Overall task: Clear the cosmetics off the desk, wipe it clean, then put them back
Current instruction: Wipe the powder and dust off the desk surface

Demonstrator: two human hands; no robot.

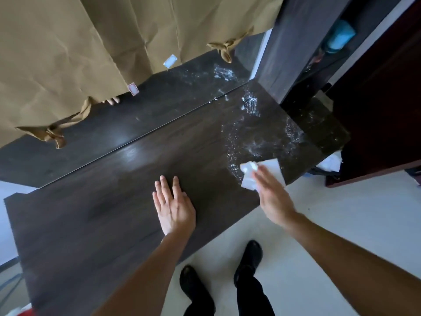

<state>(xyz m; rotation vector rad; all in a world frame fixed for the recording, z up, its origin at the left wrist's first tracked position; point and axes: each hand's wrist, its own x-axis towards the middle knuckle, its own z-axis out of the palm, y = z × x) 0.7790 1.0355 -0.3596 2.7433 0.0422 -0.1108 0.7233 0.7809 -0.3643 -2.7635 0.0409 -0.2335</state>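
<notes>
The dark wooden desk [114, 201] runs across the head view with no cosmetics on it. White powder or droplets [250, 137] speckle its right end. My left hand [174, 206] lies flat on the desk near the front edge, fingers spread, holding nothing. My right hand [273, 195] presses a crumpled white tissue [250, 176] onto the desk's right front part, at the edge of the speckled patch.
A mirror [159, 106] stands along the back of the desk, partly covered with brown paper [79, 53]. A dark cabinet [296, 42] rises at the right. White tissues in a bin [330, 163] sit beyond the desk's right end. My black shoes [248, 261] stand on the pale floor.
</notes>
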